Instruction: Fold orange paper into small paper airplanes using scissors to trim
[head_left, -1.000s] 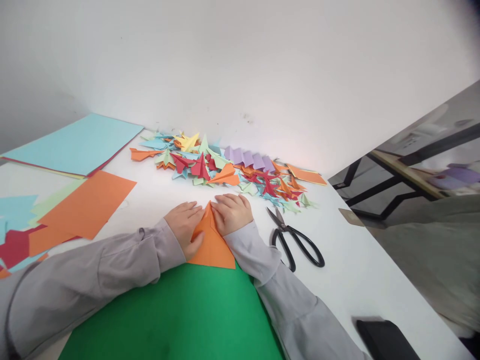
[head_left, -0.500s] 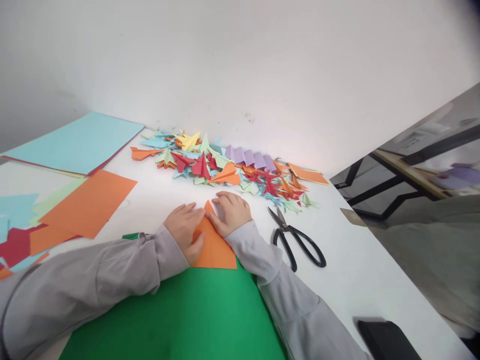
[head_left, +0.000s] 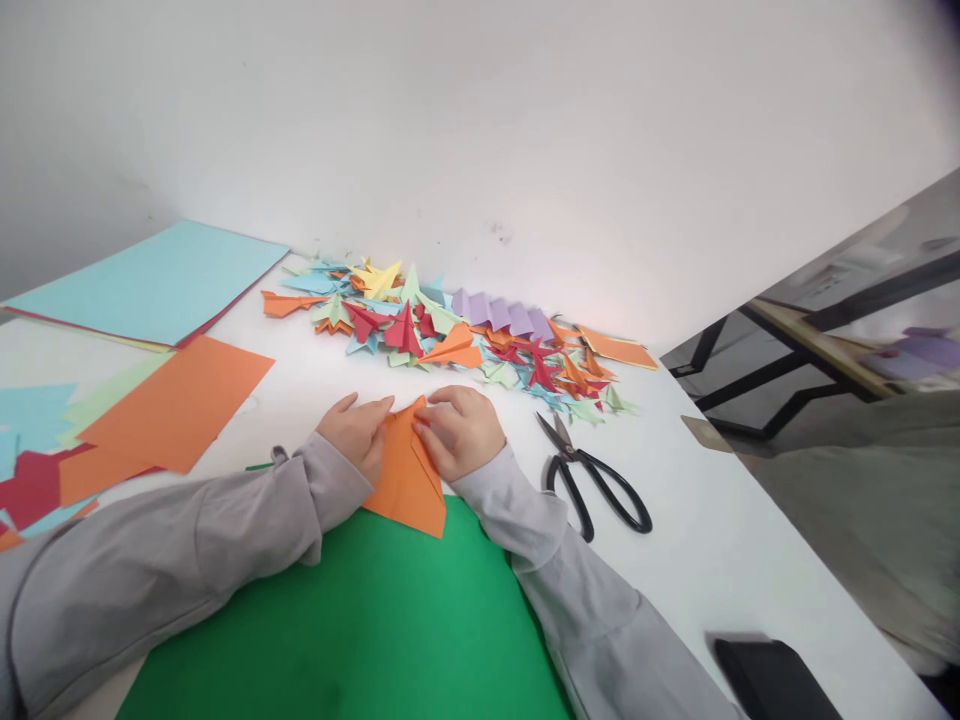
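Observation:
An orange folded paper (head_left: 406,480), narrowing toward its far end, is held between both hands over a large green sheet (head_left: 360,610). My left hand (head_left: 358,432) grips its left edge, fingers closed, thumb side toward the paper. My right hand (head_left: 463,432) pinches the upper right edge near the tip, where a folded flap stands slightly raised. The paper's near end is slightly raised and spreads above the green sheet. Fingers hide part of its left side.
Black-handled scissors (head_left: 592,478) lie partly open to the right. Many small folded paper planes (head_left: 450,345) are heaped along the wall. Orange sheets (head_left: 180,405) and coloured scraps lie left, beside a large light-blue sheet (head_left: 157,285). A black flat object (head_left: 772,680) sits near right.
The orange paper has turned, its near end swinging left, and a flap now shows at its right edge. My left hand has shifted left and curled; my right fingers have closed on the edge.

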